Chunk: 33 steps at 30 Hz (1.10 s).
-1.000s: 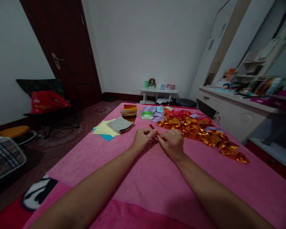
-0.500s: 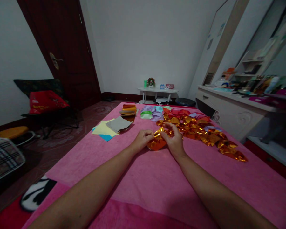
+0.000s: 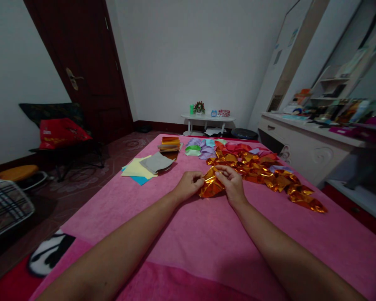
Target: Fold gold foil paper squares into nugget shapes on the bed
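Observation:
Between my hands is a creased, shiny piece of gold foil paper (image 3: pixel 212 184), held just above the pink cloth (image 3: pixel 188 234). My left hand (image 3: pixel 189 185) pinches its left edge, thumb against fingers. On the other side my right hand (image 3: pixel 233 183) grips the upper right edge between thumb and fingertips. Just beyond, a heap of folded gold foil pieces (image 3: pixel 260 169) spreads to the right. Grey paper sheets (image 3: pixel 158 162) lie over yellow paper (image 3: pixel 138 168) and blue paper (image 3: pixel 141 180) at the left. A stack of gold foil sheets (image 3: pixel 170 144) sits behind them.
Folded purple, green and red pieces (image 3: pixel 207 149) lie at the far end of the cloth. A small white table (image 3: pixel 208 118) stands by the wall. A cluttered dresser (image 3: pixel 303 133) flanks the right side, and a chair with a red bag (image 3: pixel 62 133) is at left.
The gold foil paper has been turned and crumpled a little, showing more of its creased face. My right hand's fingers have drawn closer together on its edge.

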{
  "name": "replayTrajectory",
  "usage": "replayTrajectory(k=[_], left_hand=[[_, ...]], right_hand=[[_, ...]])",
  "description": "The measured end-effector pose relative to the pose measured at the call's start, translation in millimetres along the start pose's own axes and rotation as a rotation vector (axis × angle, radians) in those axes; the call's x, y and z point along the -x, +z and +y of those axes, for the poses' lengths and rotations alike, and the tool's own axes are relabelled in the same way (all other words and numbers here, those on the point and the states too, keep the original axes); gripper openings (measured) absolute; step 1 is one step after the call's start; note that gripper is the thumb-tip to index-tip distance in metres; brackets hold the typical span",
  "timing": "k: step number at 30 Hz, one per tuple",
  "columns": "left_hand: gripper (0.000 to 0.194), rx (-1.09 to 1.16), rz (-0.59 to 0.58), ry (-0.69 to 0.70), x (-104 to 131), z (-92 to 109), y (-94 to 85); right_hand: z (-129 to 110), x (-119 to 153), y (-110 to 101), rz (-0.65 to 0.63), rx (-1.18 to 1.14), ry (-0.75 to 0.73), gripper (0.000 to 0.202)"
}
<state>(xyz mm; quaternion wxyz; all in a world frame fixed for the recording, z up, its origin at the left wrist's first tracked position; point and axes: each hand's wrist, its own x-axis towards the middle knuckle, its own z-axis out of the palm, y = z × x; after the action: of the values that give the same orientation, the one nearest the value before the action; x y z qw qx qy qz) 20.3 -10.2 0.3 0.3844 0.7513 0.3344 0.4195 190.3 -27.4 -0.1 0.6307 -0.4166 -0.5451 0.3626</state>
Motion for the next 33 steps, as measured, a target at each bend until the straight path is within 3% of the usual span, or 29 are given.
replayTrajectory(k=[5, 8, 10, 12, 14, 16, 19, 23, 27, 33], left_hand=[[0.021, -0.063, 0.246, 0.107, -4.8, 7.9, -1.0], [0.023, -0.162, 0.345, 0.115, -9.0, 10.1, -6.2], [0.023, -0.272, 0.317, 0.129, -10.2, 13.0, -9.5], [0.022, -0.422, 0.24, 0.169, -10.1, 18.7, -11.3], [0.021, -0.559, 0.167, 0.224, -9.2, 26.1, -11.6], [0.022, -0.63, 0.125, 0.283, -8.6, 32.3, -11.6], [0.023, -0.674, 0.123, 0.319, -9.7, 34.4, -14.7], [0.031, -0.704, 0.194, 0.275, -14.0, 26.3, -24.4], [0.035, -0.67, 0.24, 0.25, -17.5, 16.4, -32.7], [0.019, -0.606, 0.182, 0.274, -17.6, 3.8, -39.9]], right_hand=[[-6.5, -6.4, -2.0, 0.063, 0.04, -0.086, 0.031], [-22.9, -11.9, -2.8, 0.13, 0.296, -0.322, 0.026], [-36.7, -13.9, -1.4, 0.128, 0.549, -0.54, 0.029], [-48.5, -14.2, 1.5, -0.001, 0.808, -0.679, 0.036], [-55.4, -13.6, 4.3, -0.152, 1.001, -0.739, 0.032], [-57.1, -13.1, 5.6, -0.25, 1.121, -0.728, 0.023], [-53.0, -14.2, 2.7, -0.283, 1.182, -0.7, 0.014], [-42.0, -18.7, -6.8, -0.173, 1.074, -0.6, 0.011], [-32.3, -22.2, -15.3, 0.001, 0.98, -0.44, 0.023], [-31.0, -20.4, -20.2, -0.055, 0.994, -0.552, 0.019]])
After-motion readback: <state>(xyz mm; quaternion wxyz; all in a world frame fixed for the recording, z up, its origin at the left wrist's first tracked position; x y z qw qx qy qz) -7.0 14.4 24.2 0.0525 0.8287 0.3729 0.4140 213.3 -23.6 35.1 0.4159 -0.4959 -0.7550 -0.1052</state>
